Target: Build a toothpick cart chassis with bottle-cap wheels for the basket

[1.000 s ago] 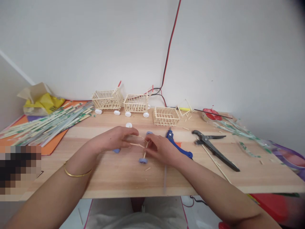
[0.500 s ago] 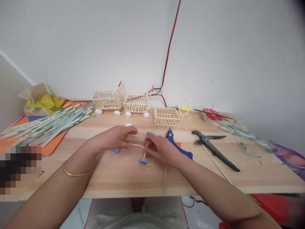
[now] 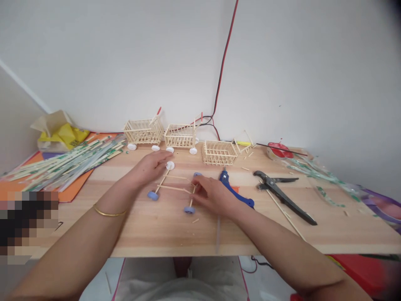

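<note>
A small wheeled frame of thin wooden sticks (image 3: 174, 187) stands on the table, two axles joined by two crosswise sticks. It has a white wheel (image 3: 170, 165) at the far left and blue wheels (image 3: 153, 195) elsewhere. My right hand (image 3: 211, 193) pinches the frame near the right axle, its fingers hiding part of the joints. Beside the white wheel is my left hand (image 3: 153, 167), fingers stretched out and holding nothing; whether a fingertip touches the wheel I cannot tell. Just right of my right hand lies a blue glue gun (image 3: 233, 190).
Two stick carts (image 3: 144, 131) on white wheels and a wheelless stick basket (image 3: 219, 153) stand along the wall. Black pliers (image 3: 278, 194) lie at right, near a red dish (image 3: 280, 150). Wrapped sticks (image 3: 78, 161) are heaped at left. A red-black cable (image 3: 223, 62) runs down the wall.
My left hand has let go of the frame's left side and moved up and left towards the white wheel, uncovering the left axle. My right hand keeps its hold.
</note>
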`<state>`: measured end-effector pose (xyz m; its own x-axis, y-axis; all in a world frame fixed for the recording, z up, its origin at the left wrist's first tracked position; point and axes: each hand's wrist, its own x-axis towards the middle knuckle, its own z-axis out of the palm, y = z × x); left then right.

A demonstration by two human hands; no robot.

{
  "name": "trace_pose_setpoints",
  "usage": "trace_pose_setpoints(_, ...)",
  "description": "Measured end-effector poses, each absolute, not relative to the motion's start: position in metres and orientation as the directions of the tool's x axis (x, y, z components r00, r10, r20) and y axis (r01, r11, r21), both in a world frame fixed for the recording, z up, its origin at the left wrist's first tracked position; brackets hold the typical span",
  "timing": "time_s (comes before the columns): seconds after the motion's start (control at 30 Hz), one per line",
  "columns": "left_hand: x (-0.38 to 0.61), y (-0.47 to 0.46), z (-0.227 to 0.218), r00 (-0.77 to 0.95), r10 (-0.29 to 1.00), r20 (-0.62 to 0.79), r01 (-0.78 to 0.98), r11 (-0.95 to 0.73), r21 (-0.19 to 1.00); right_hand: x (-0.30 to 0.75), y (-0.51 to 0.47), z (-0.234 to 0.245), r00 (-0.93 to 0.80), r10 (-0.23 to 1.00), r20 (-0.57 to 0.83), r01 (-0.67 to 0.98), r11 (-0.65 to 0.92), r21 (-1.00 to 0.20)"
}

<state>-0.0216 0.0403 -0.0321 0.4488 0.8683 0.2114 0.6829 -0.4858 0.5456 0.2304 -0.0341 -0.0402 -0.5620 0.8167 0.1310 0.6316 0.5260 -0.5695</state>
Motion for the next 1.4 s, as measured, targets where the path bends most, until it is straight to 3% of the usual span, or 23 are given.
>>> trace_pose_setpoints(0.17, -0.026, 0.047, -0.04, 0.481, 0.855, 0.195, 0.692, -0.507, 0.514, 0.231, -0.034, -0.043, -0.566, 0.811, 0.148, 0.628, 0.541, -0.56)
trace_pose_setpoints(0.57, -0.023, 0.051, -0.047, 0.454, 0.871, 0.186, 0.601, -0.454, 0.658, 0.23, -0.035, -0.041, -0.561, 0.817, 0.131, 0.633, 0.525, -0.569)
trace_pose_setpoints(0.8, -0.024, 0.052, -0.041, 0.498, 0.846, 0.192, 0.643, -0.508, 0.574, 0.231, -0.034, -0.042, -0.565, 0.814, 0.139, 0.627, 0.532, -0.569)
trace_pose_setpoints(1.03, -0.022, 0.05, -0.04, 0.47, 0.877, 0.104, 0.625, -0.413, 0.662, 0.23, -0.035, -0.042, -0.566, 0.813, 0.135, 0.627, 0.531, -0.57)
trace_pose_setpoints(1.4, -0.024, 0.053, -0.043, 0.471, 0.87, 0.145, 0.637, -0.45, 0.626, 0.23, -0.034, -0.042, -0.559, 0.819, 0.131, 0.635, 0.525, -0.567)
